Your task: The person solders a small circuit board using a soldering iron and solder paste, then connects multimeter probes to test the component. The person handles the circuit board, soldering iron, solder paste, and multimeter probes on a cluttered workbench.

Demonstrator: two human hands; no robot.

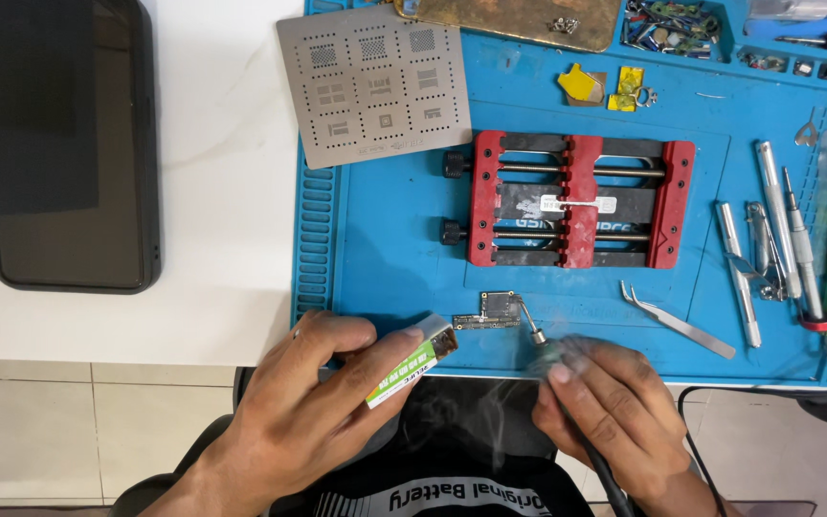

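Gripping the soldering iron (531, 324), the right hand (610, 407) is touching the circuit board (492, 311). The left hand (323, 397) is clamping a small green-and-white box (413, 361); steadying the tip should be preventing slips.

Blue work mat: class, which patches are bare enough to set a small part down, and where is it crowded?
Bare patches on the blue work mat: left of the red board holder, below the metal stencil; and between the holder and the bent tweezers. Crowded: the right edge with its row of tools, and the front edge by the small circuit board and both hands.
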